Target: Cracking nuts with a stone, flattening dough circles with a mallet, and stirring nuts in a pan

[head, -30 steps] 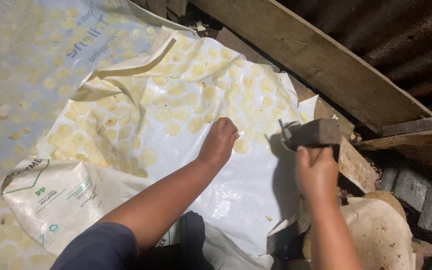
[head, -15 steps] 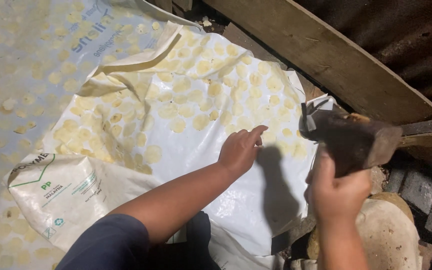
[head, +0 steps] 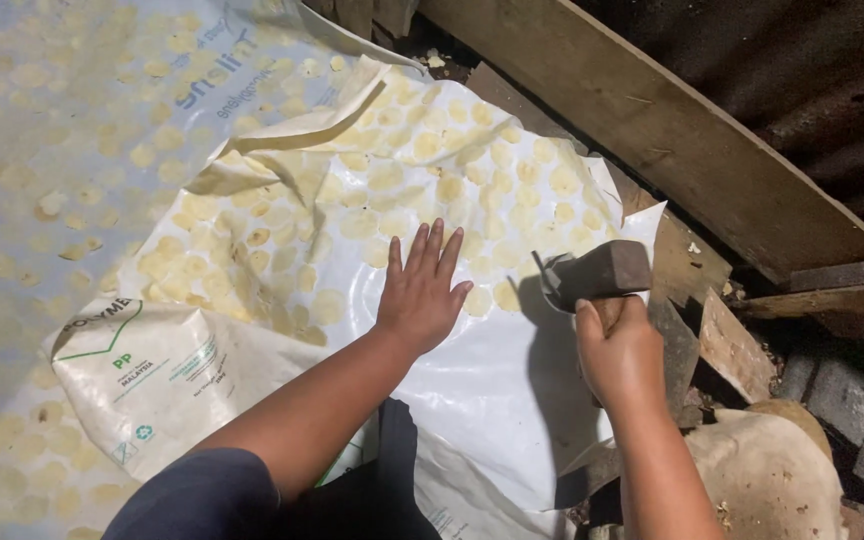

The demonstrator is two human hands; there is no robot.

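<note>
My left hand (head: 420, 288) lies flat, fingers spread, on a white plastic sheet (head: 472, 400) that covers several round yellowish flattened discs (head: 382, 180). My right hand (head: 620, 350) grips the handle of a hammer (head: 592, 275), whose dark blocky head is down at the sheet just right of my left hand. The handle is mostly hidden in my fist.
More plastic sheets with discs (head: 62, 150) spread to the left. A white printed sack (head: 152, 370) lies at lower left. A long wooden plank (head: 672, 130) runs diagonally at upper right, with wood scraps (head: 722, 340), bricks (head: 842, 400) and a tan rounded stone (head: 762, 470) at right.
The hammer was raised half a second ago and has come down to the sheet. My left hand has spread flat and shifted slightly up the sheet.
</note>
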